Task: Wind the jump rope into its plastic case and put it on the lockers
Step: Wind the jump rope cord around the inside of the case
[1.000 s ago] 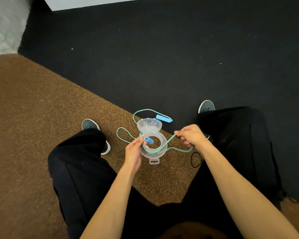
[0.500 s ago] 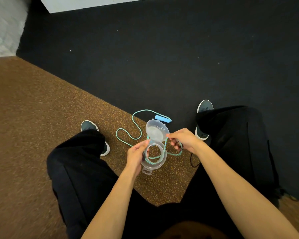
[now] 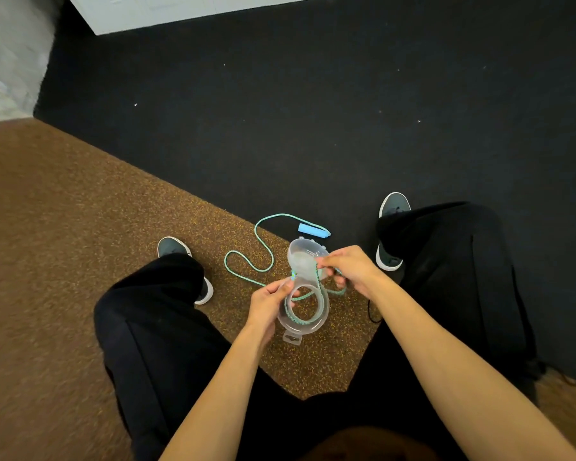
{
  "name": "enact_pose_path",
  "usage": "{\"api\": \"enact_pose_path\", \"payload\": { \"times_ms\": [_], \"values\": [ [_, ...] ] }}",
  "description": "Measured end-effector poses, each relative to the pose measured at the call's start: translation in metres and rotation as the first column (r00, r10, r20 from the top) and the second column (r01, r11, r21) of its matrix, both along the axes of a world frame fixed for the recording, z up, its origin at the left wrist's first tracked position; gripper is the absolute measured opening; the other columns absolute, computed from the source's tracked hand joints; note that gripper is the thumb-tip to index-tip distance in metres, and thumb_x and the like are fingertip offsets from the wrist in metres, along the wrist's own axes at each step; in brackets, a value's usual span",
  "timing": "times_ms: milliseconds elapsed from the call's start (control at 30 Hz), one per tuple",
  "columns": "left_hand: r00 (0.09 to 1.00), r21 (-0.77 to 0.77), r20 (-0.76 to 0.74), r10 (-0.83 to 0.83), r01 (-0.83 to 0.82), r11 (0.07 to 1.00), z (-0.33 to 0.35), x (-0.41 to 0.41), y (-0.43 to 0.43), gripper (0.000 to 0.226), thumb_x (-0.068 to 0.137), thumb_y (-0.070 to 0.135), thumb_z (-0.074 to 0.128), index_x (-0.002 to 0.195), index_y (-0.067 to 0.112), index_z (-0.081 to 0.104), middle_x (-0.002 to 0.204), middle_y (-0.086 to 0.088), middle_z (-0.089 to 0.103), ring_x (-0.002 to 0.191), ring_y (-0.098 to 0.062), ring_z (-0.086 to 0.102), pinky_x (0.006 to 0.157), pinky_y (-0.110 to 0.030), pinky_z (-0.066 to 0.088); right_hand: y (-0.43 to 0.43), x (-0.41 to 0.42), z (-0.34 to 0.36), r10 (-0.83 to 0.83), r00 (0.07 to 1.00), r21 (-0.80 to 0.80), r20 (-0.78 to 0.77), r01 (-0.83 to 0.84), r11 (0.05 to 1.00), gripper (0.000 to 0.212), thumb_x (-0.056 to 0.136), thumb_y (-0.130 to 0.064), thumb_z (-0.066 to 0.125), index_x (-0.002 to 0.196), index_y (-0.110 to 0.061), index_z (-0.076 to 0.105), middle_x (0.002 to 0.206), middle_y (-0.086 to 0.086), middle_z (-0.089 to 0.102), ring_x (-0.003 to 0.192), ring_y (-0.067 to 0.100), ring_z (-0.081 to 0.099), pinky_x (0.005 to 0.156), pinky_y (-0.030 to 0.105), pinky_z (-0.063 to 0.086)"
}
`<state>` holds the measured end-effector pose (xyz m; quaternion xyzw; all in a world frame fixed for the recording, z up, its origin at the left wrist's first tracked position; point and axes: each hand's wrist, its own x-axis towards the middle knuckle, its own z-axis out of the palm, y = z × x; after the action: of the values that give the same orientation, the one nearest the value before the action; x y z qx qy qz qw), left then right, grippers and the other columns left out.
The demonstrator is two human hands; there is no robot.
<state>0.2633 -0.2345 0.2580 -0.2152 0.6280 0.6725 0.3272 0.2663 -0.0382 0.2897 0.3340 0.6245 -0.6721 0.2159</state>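
Observation:
My left hand (image 3: pixel 269 302) grips the left rim of a round clear plastic case (image 3: pixel 305 322) held between my knees, its hinged lid (image 3: pixel 301 257) standing open behind it. A teal jump rope (image 3: pixel 246 261) lies partly coiled inside the case. My right hand (image 3: pixel 350 269) pinches the rope just right of the lid. The rest of the rope snakes over the floor to a light blue handle (image 3: pixel 311 229) beyond the case. The other handle is hidden.
I sit with black-trousered legs apart, shoes (image 3: pixel 391 227) on the floor. Brown speckled flooring (image 3: pixel 64 227) meets black carpet (image 3: pixel 313 111) diagonally. The white base of the lockers (image 3: pixel 180 11) shows at the top edge. A thin black cord (image 3: pixel 371 311) lies by my right leg.
My right hand has moved left toward the case, carrying rope round into it. The lid has tipped more upright, and the blue handle end seen in the case earlier is out of sight.

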Motion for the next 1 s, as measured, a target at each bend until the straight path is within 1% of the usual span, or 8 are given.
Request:
{"api": "enact_pose_path", "payload": {
  "times_ms": [100, 300, 400, 500, 700, 800, 867, 1000],
  "values": [
    [0.993, 0.029, 0.013, 0.117, -0.117, 0.993, -0.001, -0.005, -0.003, 0.019, 0.087, 0.007, 0.063, 0.104, 0.001, 0.069, 0.074, -0.003, 0.073, 0.067, -0.012, 0.064, 0.071, -0.024, 0.054, 0.01, -0.004, -0.003, -0.204, 0.979, -0.077, 0.03, 0.206, 0.976, 0.015, 0.091, -0.008, 0.062, 0.08, 0.002, 0.066, 0.045, -0.002, 0.042, 0.031, 0.005, 0.024, 0.036, 0.015, 0.018],
    [0.979, 0.13, 0.012, 0.205, -0.205, 0.97, 0.006, -0.01, -0.001, 0.026, 0.091, 0.002, 0.055, 0.115, -0.006, 0.062, 0.075, 0.002, 0.074, 0.064, -0.004, 0.065, 0.062, -0.017, 0.055, 0.02, -0.006, -0.009, -0.441, 0.894, -0.174, 0.081, 0.449, 0.877, 0.019, 0.097, -0.01, 0.05, 0.079, -0.01, 0.056, 0.051, -0.004, 0.034, 0.027, 0.003, 0.02, 0.032, 0.012, 0.014],
    [0.976, 0.118, -0.001, 0.218, -0.217, 0.969, 0.006, -0.009, -0.001, 0.03, 0.093, 0.005, 0.053, 0.119, -0.008, 0.06, 0.093, -0.015, 0.074, 0.056, -0.002, 0.061, 0.061, -0.016, 0.054, 0.023, -0.006, -0.009, -0.495, 0.863, -0.165, 0.101, 0.505, 0.847, 0.022, 0.099, -0.012, 0.046, 0.078, -0.012, 0.052, 0.055, -0.002, 0.034, 0.027, 0.004, 0.02, 0.031, 0.013, 0.015],
    [0.976, 0.152, -0.027, 0.217, -0.21, 0.966, 0.006, -0.009, -0.001, 0.027, 0.095, 0.011, 0.05, 0.115, -0.004, 0.062, 0.128, -0.035, 0.048, 0.058, -0.003, 0.061, 0.08, -0.027, 0.05, 0.026, -0.006, -0.008, -0.548, 0.83, -0.169, 0.107, 0.558, 0.812, 0.024, 0.1, -0.011, 0.042, 0.077, -0.014, 0.049, 0.058, -0.001, 0.033, 0.026, 0.004, 0.02, 0.032, 0.013, 0.014],
    [0.982, 0.153, -0.055, 0.179, -0.169, 0.974, 0.017, -0.005, 0.003, 0.033, 0.098, 0.009, 0.045, 0.122, -0.009, 0.057, 0.124, -0.036, 0.051, 0.058, 0.0, 0.061, 0.108, -0.049, 0.034, 0.035, -0.008, -0.012, -0.662, 0.742, -0.188, 0.104, 0.668, 0.72, 0.026, 0.099, -0.009, 0.039, 0.075, -0.017, 0.047, 0.059, -0.002, 0.034, 0.026, 0.004, 0.021, 0.033, 0.012, 0.013],
    [0.992, 0.088, -0.071, 0.107, -0.1, 0.991, 0.013, -0.005, 0.0, 0.033, 0.097, 0.011, 0.047, 0.122, -0.006, 0.059, 0.092, -0.017, 0.074, 0.056, -0.002, 0.057, 0.08, -0.029, 0.054, 0.035, -0.008, -0.013, -0.662, 0.744, -0.195, 0.095, 0.666, 0.72, 0.025, 0.098, -0.01, 0.042, 0.075, -0.017, 0.048, 0.06, -0.001, 0.036, 0.027, 0.004, 0.024, 0.032, 0.012, 0.014],
    [0.996, 0.013, -0.072, 0.043, -0.042, 0.999, 0.01, -0.004, -0.003, 0.03, 0.096, 0.014, 0.051, 0.117, -0.002, 0.064, 0.076, -0.006, 0.069, 0.055, -0.005, 0.055, 0.06, -0.018, 0.051, 0.028, -0.008, -0.007, -0.579, 0.812, -0.186, 0.075, 0.582, 0.792, 0.021, 0.097, -0.009, 0.048, 0.077, -0.014, 0.052, 0.06, 0.001, 0.039, 0.029, 0.005, 0.026, 0.033, 0.012, 0.016],
    [0.996, -0.098, -0.075, -0.051, 0.043, 0.994, 0.003, -0.001, -0.003, 0.024, 0.09, 0.016, 0.062, 0.106, 0.002, 0.071, 0.063, 0.001, 0.066, 0.05, -0.004, 0.052, 0.058, -0.019, 0.045, 0.002, -0.006, 0.01, -0.226, 0.974, -0.113, 0.016, 0.226, 0.967, 0.014, 0.092, -0.005, 0.056, 0.092, 0.005, 0.066, 0.058, 0.007, 0.051, 0.034, 0.011, 0.038, 0.036, 0.016, 0.021]
  ]
}}
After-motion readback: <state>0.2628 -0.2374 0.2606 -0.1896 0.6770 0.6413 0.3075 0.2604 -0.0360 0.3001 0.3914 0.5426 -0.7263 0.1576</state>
